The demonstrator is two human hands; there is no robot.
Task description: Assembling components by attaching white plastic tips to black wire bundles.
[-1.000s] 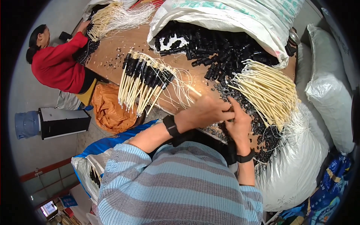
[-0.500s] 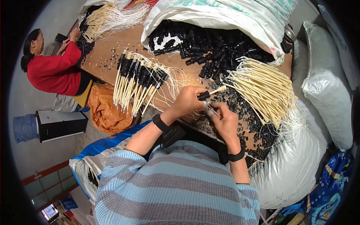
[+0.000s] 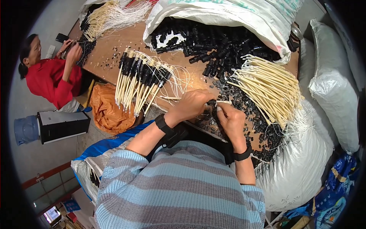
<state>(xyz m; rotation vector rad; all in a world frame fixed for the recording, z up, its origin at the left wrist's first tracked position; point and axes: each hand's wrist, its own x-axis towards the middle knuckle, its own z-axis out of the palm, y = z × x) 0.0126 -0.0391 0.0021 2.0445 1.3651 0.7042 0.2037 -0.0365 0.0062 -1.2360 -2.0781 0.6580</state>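
My left hand (image 3: 192, 103) is closed at the near edge of the table, round a black cylindrical connector (image 3: 211, 102) whose end shows past its fingertips. A cream tube (image 3: 170, 98) juts out to the left of that hand; whether it joins the connector is hidden. Just to the right, my right hand (image 3: 231, 117) pinches a short pale cream end piece (image 3: 224, 102) between thumb and forefinger, close against the connector. Left of my hands lies a bundle of cream tubes with black connectors (image 3: 143, 78) and thin white wires. A larger bundle of plain cream tubes (image 3: 267, 89) lies to the right.
Small black clips (image 3: 242, 97) lie scattered round my hands. Beyond them, a white woven sack (image 3: 228, 13) spills black connectors (image 3: 217, 45). Full white sacks (image 3: 297, 173) crowd the right side. A co-worker in red (image 3: 49, 86) sits at far left, near an orange bag (image 3: 110, 110).
The connector and cream end piece have turned and dropped lower between my hands. My right hand now pinches the cream end. The co-worker has leaned back and raised a hand.
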